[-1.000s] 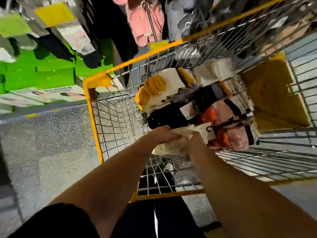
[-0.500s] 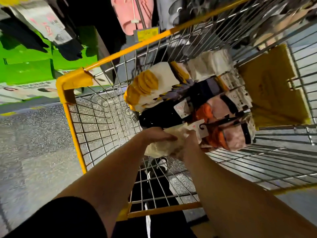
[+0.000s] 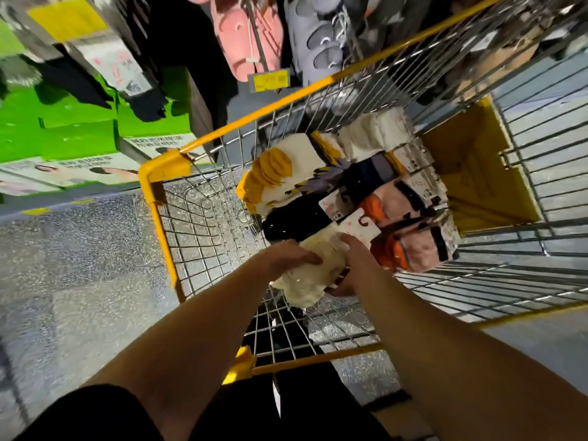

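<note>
Our left hand (image 3: pixel 288 258) and right hand (image 3: pixel 353 265) curl fingers round the cream sock bundle (image 3: pixel 310 275) at its middle, and we judge it soft and light, with its card tag (image 3: pixel 359 229) at one o'clock.

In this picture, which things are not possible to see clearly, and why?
Head view: fingertips of the right hand are hidden under the cream sock bundle, which the left hand also grips.
Head view: print on the white tag is too small.
Head view: the yellow shelf label is blurred.
</note>
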`<state>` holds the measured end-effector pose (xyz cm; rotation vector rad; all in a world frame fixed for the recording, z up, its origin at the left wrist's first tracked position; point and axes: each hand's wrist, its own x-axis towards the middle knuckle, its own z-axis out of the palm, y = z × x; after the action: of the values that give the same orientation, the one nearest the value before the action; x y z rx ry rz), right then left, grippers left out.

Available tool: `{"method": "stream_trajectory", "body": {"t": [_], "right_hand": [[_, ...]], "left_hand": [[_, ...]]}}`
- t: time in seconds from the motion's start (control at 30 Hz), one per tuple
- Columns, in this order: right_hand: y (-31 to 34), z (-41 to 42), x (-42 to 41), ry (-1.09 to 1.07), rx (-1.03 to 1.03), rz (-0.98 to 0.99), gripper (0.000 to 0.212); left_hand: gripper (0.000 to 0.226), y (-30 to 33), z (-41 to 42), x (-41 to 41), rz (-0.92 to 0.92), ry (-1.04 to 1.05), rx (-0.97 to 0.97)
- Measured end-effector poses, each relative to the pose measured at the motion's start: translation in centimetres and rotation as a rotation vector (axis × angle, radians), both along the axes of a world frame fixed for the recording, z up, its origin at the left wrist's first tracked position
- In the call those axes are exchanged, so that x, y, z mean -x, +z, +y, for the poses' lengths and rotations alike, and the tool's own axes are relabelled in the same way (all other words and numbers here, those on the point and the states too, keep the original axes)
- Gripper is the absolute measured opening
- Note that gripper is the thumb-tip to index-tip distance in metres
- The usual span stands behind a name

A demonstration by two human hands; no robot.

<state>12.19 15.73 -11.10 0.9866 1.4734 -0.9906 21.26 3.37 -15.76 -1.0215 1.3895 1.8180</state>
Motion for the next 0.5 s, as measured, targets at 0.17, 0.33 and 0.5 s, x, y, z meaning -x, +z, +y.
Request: {"method": "stream_trajectory", "body": {"t": [0.17, 0.33, 0.5], "right_hand": [[5.6, 0.2, -0.3, -0.012, 0.021, -0.055, 0.08], [10.7, -1.6, -1.2, 0.211, 0.151, 0.124, 0.124], [17.2, -5.7, -2.0, 0.375, 0.367, 0.224, 0.06]], "left_hand": [[0.065, 5.6, -0.1, -1.6, 0.003, 0.109, 0.023], [0.071, 12.9, -2.1, -3.2, 0.075, 0.242, 0.053], [0.067, 19.5, -5.3, -5.4, 0.158, 0.333, 0.218]]}}
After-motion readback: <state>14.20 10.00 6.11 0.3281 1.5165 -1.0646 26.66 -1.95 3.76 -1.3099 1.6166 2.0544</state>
